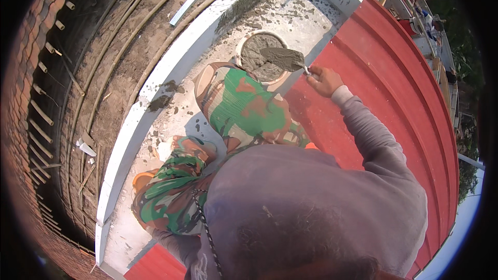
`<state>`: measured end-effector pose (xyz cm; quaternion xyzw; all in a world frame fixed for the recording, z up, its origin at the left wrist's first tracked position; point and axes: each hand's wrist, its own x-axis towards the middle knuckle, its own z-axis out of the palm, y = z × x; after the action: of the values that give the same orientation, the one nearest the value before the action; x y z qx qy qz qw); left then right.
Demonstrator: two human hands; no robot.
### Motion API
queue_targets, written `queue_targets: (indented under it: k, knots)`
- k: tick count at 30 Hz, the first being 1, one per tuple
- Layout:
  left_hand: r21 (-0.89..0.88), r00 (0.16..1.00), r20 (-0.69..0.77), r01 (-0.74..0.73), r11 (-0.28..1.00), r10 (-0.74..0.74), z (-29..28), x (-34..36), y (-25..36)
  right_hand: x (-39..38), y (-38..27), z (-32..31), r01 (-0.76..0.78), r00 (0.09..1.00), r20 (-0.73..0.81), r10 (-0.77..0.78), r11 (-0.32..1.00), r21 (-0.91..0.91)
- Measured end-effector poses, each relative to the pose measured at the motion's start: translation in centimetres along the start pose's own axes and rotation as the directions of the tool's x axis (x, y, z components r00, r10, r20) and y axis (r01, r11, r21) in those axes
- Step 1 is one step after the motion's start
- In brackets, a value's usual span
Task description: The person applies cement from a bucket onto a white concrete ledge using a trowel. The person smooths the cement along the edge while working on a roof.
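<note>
My right hand [327, 81] is closed around the handle of a trowel [282, 58]. Wet grey mortar coats the trowel's blade, which hangs over a round, pale-rimmed bucket [239, 54]. More mortar [254, 52] fills much of that bucket, with a rough, dug-into surface. My left forearm [176, 245] reaches down past my camouflage-clad knee at the lower left. The fingers of my left hand are hidden behind that knee. Beside the same leg shows part of an orange, curved thing [142, 180] whose kind I cannot make out.
A white low wall [171, 67], splashed with mortar, borders the pale, spattered ledge [155, 148] under me. Red metal roofing [373, 67] slopes off to the right. Left of the wall lie bamboo poles [116, 46], a pale strip [191, 2] and a tiled roof edge [33, 46].
</note>
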<state>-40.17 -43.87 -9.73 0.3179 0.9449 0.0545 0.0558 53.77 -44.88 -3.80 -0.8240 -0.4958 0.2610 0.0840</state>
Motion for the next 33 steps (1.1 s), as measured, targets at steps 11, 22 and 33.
queue_targets:
  k: [11,22,33]
  knots:
    - [-0.444,0.908,0.148,-0.294,0.847,0.393,-5.3,3.0,9.6,4.5,0.8,3.8,-0.033,0.979,0.196,0.057,0.992,-0.125]
    - [-0.865,0.973,0.111,-0.004,0.502,0.200,-9.4,-11.8,20.7,11.4,-1.2,7.2,-0.107,0.938,0.324,0.124,0.992,-0.071]
    - [-0.580,0.930,0.003,-0.298,0.758,0.368,-9.1,-10.2,21.0,12.9,0.4,13.5,-0.265,0.887,0.461,0.002,0.820,0.506]
